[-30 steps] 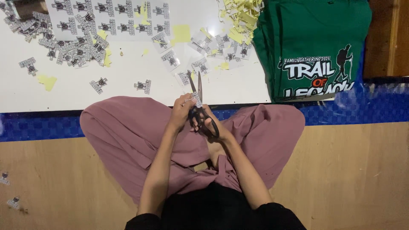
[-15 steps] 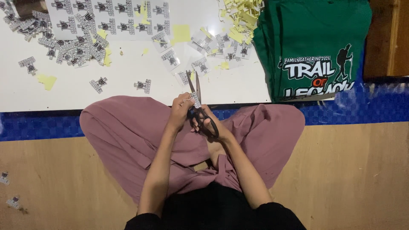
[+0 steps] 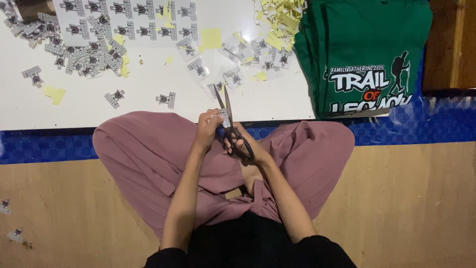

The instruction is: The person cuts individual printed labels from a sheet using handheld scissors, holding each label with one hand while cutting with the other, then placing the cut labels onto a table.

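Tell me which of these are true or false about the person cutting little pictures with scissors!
1. The right hand holds the black scissors. True.
2. The left hand pinches a small printed cutout at the blades. True.
3. The folded shirts are red. False: they are green, stacked at the right end of the white board.
4. The scissors lie flat on the board. False: they are held up over the lap, blades open and pointing away from the person.
5. Yellow paper scraps are piled beside the shirts. True.
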